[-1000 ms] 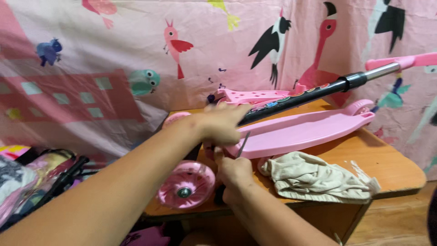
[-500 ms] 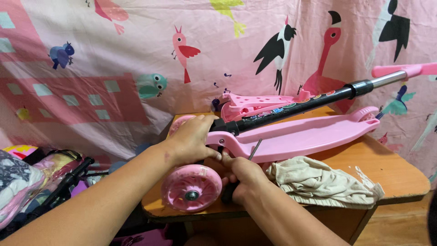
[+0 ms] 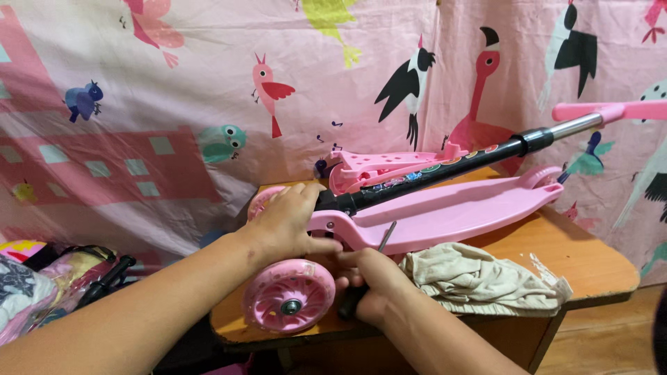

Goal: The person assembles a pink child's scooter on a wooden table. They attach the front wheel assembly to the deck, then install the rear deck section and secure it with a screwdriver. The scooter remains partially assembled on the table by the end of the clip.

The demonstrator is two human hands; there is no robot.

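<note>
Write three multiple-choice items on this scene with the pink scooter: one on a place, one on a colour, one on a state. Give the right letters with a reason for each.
1. Where does the beige cloth lie?
A. On the wooden table, right of the hands
B. Over the handlebar
C. On the floor

2. What colour is the front wheel of the scooter?
A. Black
B. Pink
C. Green

3. How is the scooter stem set?
A. Upright
B. Detached on the floor
C. Folded low over the deck

Answers:
1 A: the cloth rests on the table beside the right hand.
2 B: the wheel below the left hand is pink with a metal hub.
3 C: the black stem slants just above the pink deck.
</note>
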